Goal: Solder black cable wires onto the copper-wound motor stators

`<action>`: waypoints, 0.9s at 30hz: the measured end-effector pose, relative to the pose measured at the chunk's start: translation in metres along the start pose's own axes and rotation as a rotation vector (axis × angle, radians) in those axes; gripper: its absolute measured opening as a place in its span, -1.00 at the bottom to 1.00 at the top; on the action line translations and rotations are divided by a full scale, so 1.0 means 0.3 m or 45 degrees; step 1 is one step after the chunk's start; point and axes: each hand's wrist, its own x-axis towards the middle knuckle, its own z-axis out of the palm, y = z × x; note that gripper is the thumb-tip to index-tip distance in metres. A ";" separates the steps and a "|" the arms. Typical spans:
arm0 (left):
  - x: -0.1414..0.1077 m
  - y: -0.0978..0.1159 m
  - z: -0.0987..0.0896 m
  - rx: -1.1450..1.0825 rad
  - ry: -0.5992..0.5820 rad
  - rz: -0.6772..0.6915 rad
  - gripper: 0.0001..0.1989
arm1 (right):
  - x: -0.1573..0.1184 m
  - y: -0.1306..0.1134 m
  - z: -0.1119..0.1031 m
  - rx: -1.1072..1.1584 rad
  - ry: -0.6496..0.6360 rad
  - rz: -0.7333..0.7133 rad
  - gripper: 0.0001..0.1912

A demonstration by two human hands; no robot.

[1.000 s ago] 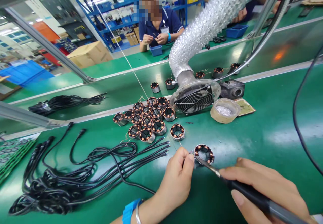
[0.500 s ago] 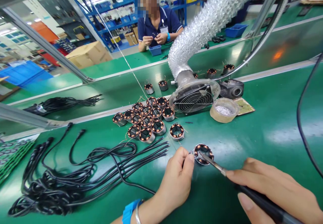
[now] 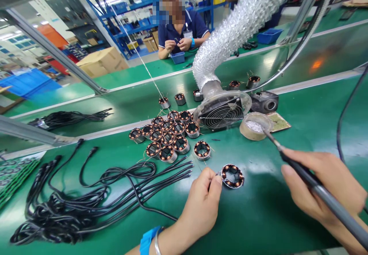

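My right hand (image 3: 324,182) is closed round a soldering iron (image 3: 299,166). The iron's tip reaches the edge of a round tub (image 3: 254,130) with silvery-grey material inside. Thumb and fingers of my left hand (image 3: 205,197) are pinched together at the left rim of a motor stator (image 3: 232,186), a metal ring with copper windings. What sits inside the pinch is hidden; it may be a thin wire. The stator lies flat on the green bench. Just behind it stands a second stator (image 3: 202,156) with thin wire ends sticking out.
Several stators (image 3: 167,153) cluster behind my left hand. Black cables (image 3: 66,213) spread over the bench's left side. A fan hood (image 3: 221,113) on a silver duct (image 3: 212,51) hangs beyond the tub, beside a dark iron holder (image 3: 266,101). A co-worker (image 3: 184,28) sits opposite.
My right hand has moved the soldering iron away from the stator, up and right to the tub. The left hand stays at the stator. Stators on the conveyor behind have shifted left.
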 end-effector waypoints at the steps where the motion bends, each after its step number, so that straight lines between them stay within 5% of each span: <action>1: 0.001 0.001 0.000 -0.003 0.000 0.000 -0.68 | 0.001 0.031 0.019 -0.096 -0.001 -0.003 -0.72; 6: -0.004 -0.001 0.000 -0.030 0.004 -0.008 -0.66 | 0.003 0.081 0.077 -0.077 -0.065 -0.062 -0.73; 9: -0.009 -0.007 -0.003 -0.082 0.006 -0.048 -0.62 | 0.018 0.025 0.079 0.169 -0.079 -0.064 -0.79; 14: -0.010 0.001 -0.017 -0.165 -0.046 -0.089 -0.59 | 0.078 -0.094 0.123 0.625 -0.295 -0.338 -0.80; 19: 0.005 0.045 -0.054 -0.196 -0.061 -0.040 -0.71 | 0.104 -0.133 0.201 0.691 -0.352 -0.537 -0.75; 27: 0.025 0.051 -0.069 -0.056 -0.141 -0.060 -0.64 | 0.071 -0.121 0.225 0.806 -0.328 -0.464 -0.74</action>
